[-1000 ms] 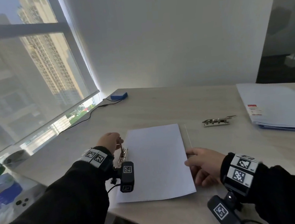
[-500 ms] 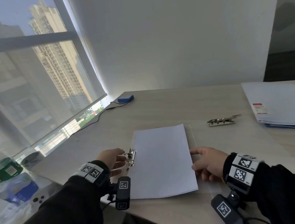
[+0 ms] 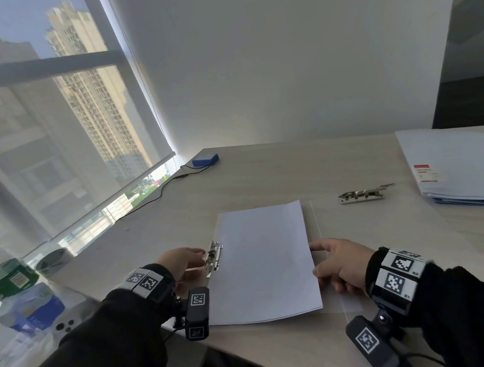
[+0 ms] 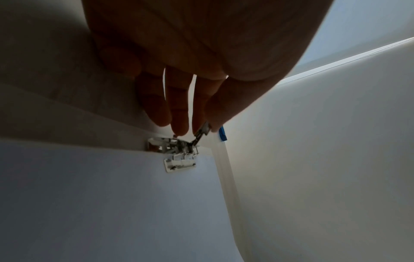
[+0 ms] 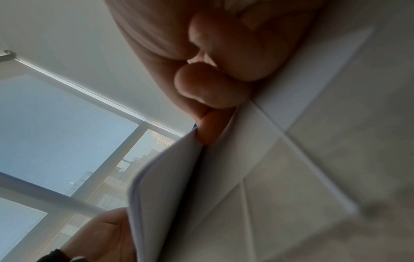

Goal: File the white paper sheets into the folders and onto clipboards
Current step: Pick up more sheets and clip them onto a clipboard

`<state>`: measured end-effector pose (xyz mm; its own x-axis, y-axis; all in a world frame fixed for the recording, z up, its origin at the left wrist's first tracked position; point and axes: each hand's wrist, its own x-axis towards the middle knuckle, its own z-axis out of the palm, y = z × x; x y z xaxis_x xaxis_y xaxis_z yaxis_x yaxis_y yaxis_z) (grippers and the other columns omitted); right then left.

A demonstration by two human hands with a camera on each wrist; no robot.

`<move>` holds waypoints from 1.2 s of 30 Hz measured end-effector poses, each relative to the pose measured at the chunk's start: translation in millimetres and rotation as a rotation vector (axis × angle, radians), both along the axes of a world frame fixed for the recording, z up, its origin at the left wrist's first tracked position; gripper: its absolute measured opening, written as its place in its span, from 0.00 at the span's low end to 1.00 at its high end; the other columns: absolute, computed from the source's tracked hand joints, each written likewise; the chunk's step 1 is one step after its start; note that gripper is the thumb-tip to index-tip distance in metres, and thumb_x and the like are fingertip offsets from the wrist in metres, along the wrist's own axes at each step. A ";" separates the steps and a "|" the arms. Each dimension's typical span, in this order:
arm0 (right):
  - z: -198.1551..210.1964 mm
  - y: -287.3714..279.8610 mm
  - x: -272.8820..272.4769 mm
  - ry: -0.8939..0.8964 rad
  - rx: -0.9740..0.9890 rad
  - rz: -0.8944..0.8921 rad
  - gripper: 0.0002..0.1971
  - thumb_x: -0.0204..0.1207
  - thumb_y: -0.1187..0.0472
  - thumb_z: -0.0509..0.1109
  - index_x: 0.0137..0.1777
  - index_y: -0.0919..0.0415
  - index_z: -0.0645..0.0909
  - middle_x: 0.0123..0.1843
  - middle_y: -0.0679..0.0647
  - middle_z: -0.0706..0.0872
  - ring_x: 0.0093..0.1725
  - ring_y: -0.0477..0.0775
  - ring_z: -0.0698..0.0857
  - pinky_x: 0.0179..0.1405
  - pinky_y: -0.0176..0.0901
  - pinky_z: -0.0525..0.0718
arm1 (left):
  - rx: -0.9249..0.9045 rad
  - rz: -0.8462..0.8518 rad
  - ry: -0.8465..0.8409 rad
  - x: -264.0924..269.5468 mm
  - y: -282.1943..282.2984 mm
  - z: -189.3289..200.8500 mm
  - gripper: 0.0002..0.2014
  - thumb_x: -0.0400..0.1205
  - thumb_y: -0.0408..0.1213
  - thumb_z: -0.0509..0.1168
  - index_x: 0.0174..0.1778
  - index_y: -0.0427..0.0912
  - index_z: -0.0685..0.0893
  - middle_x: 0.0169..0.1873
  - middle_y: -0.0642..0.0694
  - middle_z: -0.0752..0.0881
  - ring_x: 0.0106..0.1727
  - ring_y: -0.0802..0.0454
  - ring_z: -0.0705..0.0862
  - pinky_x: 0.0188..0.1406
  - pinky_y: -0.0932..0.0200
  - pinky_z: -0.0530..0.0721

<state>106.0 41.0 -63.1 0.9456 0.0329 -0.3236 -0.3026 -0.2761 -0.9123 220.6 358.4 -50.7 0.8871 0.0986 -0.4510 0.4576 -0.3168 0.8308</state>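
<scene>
White paper sheets [image 3: 265, 260] lie on a clear clipboard [image 3: 316, 220] near the table's front edge. A metal clip [image 3: 215, 258] sits on the sheets' left edge, its plate flat on the paper [image 4: 180, 162]. My left hand [image 3: 183, 261] reaches it from the left with nearly straight fingers. In the left wrist view, thumb and forefinger pinch the clip's raised lever [image 4: 202, 132]. My right hand [image 3: 340, 264] holds the sheets' right edge with fingers curled. One fingertip [image 5: 207, 131] is tucked under the lifted paper edge [image 5: 170, 177].
A loose metal clip [image 3: 364, 194] lies right of the sheets. Blue folders [image 3: 462, 170] with a red label are stacked at the far right. A blue box [image 3: 205, 160] with a black cable sits by the window. A green can [image 3: 6, 277] and cup [image 3: 53, 261] stand left.
My left hand has come down from the lifted clip lever and opened out towards the clip, which now lies on the paper. The right hand stays at the right edge.
</scene>
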 end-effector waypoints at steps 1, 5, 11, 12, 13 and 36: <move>-1.2 -0.4 0.8 0.001 0.003 -0.001 0.32 0.74 0.72 0.69 0.77 0.54 0.70 0.25 0.54 0.85 0.15 0.48 0.75 0.11 0.31 0.64 | 0.036 -0.037 0.002 0.3 2.3 -1.8 0.07 0.81 0.30 0.65 0.50 0.43 0.87 0.36 0.45 0.86 0.33 0.48 0.81 0.34 0.60 0.76; -4.1 -0.4 3.1 -0.001 0.009 -0.003 0.32 0.74 0.72 0.69 0.78 0.54 0.69 0.23 0.53 0.85 0.14 0.49 0.74 0.12 0.30 0.63 | 0.190 -0.154 -0.019 -1.6 7.1 -4.6 0.10 0.76 0.32 0.73 0.53 0.42 0.89 0.36 0.43 0.88 0.34 0.46 0.83 0.33 0.58 0.79; -4.7 0.2 4.2 -0.002 -0.003 -0.001 0.31 0.74 0.73 0.68 0.76 0.53 0.71 0.25 0.56 0.85 0.14 0.49 0.73 0.12 0.30 0.63 | 0.397 -0.273 -0.052 -1.8 -2.5 5.4 0.09 0.75 0.34 0.73 0.50 0.47 0.85 0.37 0.47 0.85 0.35 0.51 0.82 0.27 0.64 0.76; -4.9 0.1 4.3 -0.002 -0.001 -0.002 0.31 0.74 0.73 0.68 0.76 0.54 0.71 0.25 0.56 0.85 0.13 0.49 0.73 0.12 0.30 0.63 | 0.423 -0.280 -0.049 -2.2 -3.4 6.5 0.09 0.76 0.35 0.73 0.49 0.48 0.84 0.36 0.48 0.84 0.33 0.52 0.81 0.24 0.66 0.75; -4.9 0.0 4.3 -0.001 0.003 -0.004 0.31 0.74 0.73 0.68 0.76 0.54 0.71 0.25 0.56 0.85 0.13 0.49 0.73 0.12 0.30 0.63 | 0.459 -0.290 -0.049 -3.5 -4.7 7.9 0.09 0.75 0.36 0.74 0.49 0.50 0.83 0.34 0.49 0.82 0.31 0.53 0.79 0.21 0.67 0.73; 16.4 -40.1 -60.4 -0.067 0.262 -0.328 0.09 0.80 0.60 0.65 0.57 0.60 0.83 0.32 0.59 0.86 0.22 0.51 0.78 0.21 0.37 0.71 | -0.151 -0.286 -0.284 -95.1 -119.9 21.8 0.04 0.79 0.35 0.68 0.42 0.43 0.87 0.29 0.47 0.83 0.30 0.51 0.80 0.25 0.60 0.72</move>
<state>45.6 0.9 -46.6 0.9383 -0.1999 -0.2821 -0.2737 0.0689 -0.9593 125.4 238.5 -28.9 0.9601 -0.2175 -0.1757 0.1158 -0.2627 0.9579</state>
